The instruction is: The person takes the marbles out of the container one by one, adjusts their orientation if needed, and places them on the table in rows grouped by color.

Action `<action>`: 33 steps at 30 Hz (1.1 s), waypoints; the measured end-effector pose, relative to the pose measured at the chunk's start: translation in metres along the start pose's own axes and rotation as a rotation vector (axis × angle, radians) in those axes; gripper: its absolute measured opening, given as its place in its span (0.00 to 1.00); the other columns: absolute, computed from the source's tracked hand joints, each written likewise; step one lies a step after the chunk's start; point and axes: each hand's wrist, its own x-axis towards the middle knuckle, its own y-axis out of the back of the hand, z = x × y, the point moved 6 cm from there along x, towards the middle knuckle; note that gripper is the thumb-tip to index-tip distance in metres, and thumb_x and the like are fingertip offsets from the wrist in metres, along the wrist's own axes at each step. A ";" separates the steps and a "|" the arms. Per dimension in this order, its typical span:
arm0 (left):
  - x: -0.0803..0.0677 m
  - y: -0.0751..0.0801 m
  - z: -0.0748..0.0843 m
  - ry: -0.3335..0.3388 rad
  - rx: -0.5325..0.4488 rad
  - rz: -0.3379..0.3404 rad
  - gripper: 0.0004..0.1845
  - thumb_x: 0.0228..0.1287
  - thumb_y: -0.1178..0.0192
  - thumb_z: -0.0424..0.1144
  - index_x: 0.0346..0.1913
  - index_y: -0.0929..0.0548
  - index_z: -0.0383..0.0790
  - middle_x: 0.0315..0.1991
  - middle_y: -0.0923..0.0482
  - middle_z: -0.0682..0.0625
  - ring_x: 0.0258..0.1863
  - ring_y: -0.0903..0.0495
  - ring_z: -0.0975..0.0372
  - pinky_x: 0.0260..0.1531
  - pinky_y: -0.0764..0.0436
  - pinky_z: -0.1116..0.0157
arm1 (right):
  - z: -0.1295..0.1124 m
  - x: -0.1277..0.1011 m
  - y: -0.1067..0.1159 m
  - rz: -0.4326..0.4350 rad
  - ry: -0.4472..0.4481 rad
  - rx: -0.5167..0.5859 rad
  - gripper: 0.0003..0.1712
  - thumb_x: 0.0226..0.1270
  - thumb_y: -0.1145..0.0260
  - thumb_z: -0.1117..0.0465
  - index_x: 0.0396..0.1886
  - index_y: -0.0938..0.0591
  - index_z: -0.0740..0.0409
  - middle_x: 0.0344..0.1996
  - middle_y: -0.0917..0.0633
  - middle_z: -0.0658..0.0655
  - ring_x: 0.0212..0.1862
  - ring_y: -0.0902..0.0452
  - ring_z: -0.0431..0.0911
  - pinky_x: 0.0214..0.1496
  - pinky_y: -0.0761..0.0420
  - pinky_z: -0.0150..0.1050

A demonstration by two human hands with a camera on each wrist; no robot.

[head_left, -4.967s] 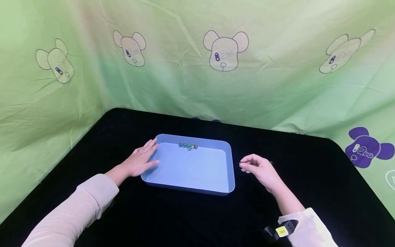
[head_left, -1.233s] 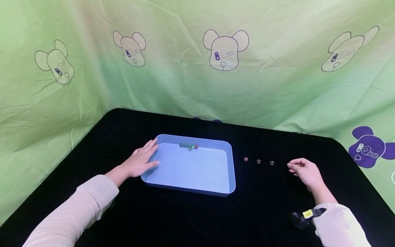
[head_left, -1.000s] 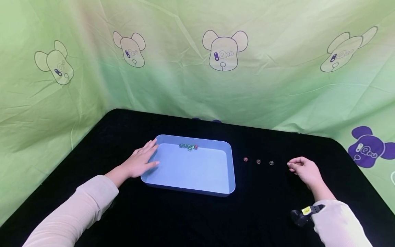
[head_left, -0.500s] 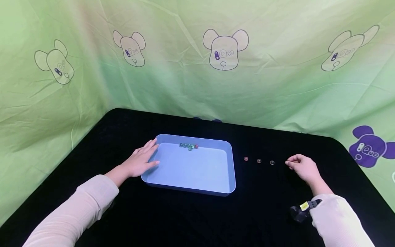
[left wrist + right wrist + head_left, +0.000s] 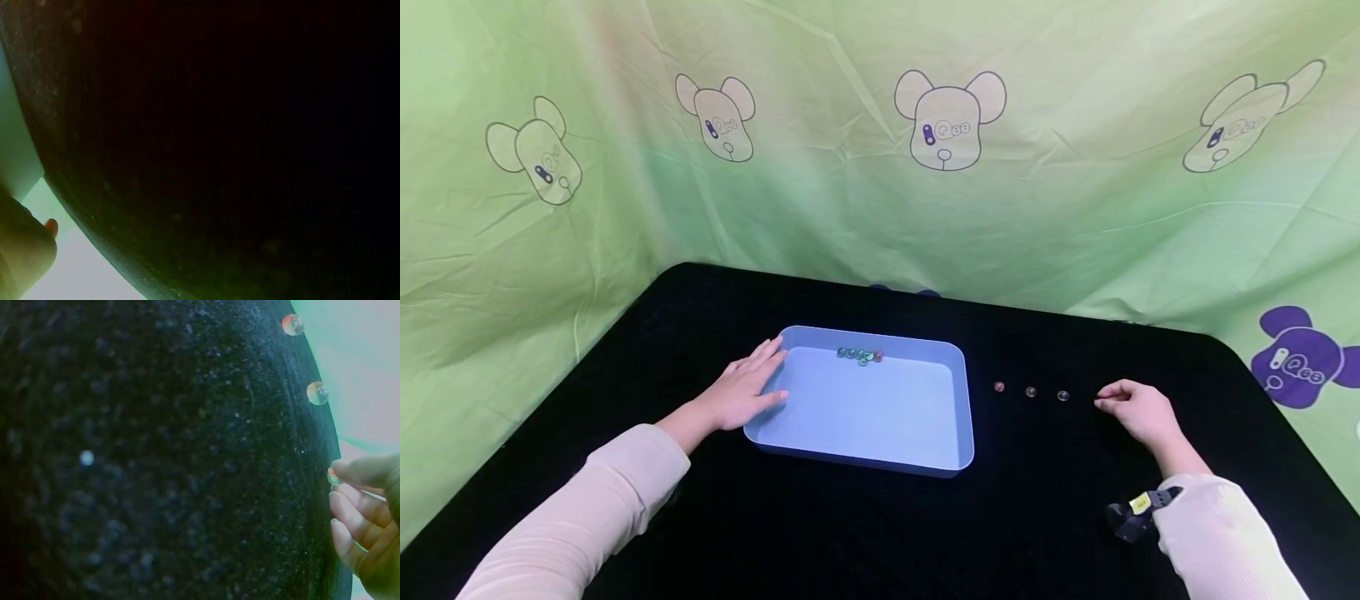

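Observation:
A light blue tray (image 5: 958, 408) lies on the black table, with several small marbles (image 5: 858, 356) in a row against its far wall. My left hand (image 5: 741, 390) rests flat on the tray's left rim, fingers straight; its thumb (image 5: 28, 247) shows at the edge of the left wrist view. Three marbles (image 5: 1031, 392) lie in a line right of the tray. Just right of that line is my right hand (image 5: 1131, 410), fingers curled, on the table. In the right wrist view its fingertips (image 5: 356, 472) pinch a small marble (image 5: 332, 477), with two others (image 5: 317, 392) beyond.
The black tablecloth (image 5: 865, 533) is bounded by a green printed curtain (image 5: 880, 192) on the left, back and right. A small black device with a yellow tag (image 5: 1131, 510) is strapped at my right wrist.
Five seconds ago my right hand was beside the tray's right edge; it now sits further right, beyond three marbles lined up on the cloth. Over the last second it barely moved. The left hand stayed put.

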 end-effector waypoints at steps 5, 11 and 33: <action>0.000 0.000 0.000 -0.002 0.003 0.003 0.35 0.62 0.55 0.52 0.65 0.49 0.34 0.67 0.63 0.46 0.64 0.64 0.53 0.55 0.53 0.48 | 0.002 0.000 -0.001 0.010 0.009 0.003 0.08 0.51 0.40 0.64 0.28 0.22 0.67 0.22 0.19 0.58 0.24 0.31 0.41 0.28 0.34 0.38; 0.000 0.000 0.000 -0.003 0.000 0.004 0.35 0.62 0.55 0.52 0.65 0.49 0.34 0.67 0.63 0.46 0.64 0.64 0.53 0.55 0.53 0.48 | 0.003 0.000 -0.001 0.018 0.006 0.002 0.09 0.52 0.39 0.63 0.29 0.22 0.67 0.23 0.19 0.58 0.24 0.31 0.41 0.28 0.35 0.39; 0.000 0.000 -0.001 0.007 -0.004 -0.010 0.35 0.62 0.57 0.53 0.65 0.49 0.35 0.67 0.64 0.47 0.65 0.64 0.53 0.55 0.54 0.49 | 0.004 -0.016 0.007 0.053 -0.028 0.057 0.12 0.54 0.40 0.63 0.33 0.23 0.70 0.25 0.19 0.60 0.22 0.34 0.28 0.24 0.34 0.31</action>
